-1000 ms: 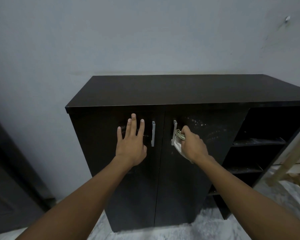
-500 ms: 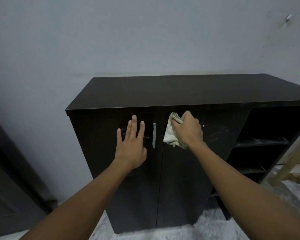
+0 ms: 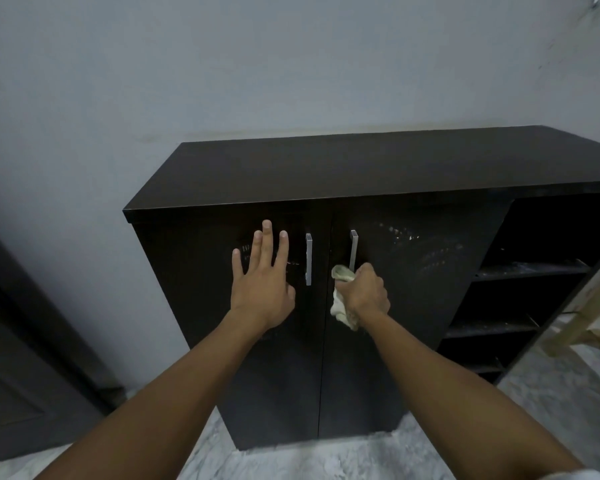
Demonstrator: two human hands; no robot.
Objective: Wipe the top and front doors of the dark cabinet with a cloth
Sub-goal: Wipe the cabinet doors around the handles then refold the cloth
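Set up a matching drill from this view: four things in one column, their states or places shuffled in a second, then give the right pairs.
Things:
1. left hand
2. right hand
3. cloth
4. open shelves

States or places:
A. bunched up at the lower end of the right door's handle
B. at the cabinet's right end, no door
C. flat on the left door, fingers spread
D. closed in a fist

Pairs: 1-C, 2-D, 3-A, 4-B
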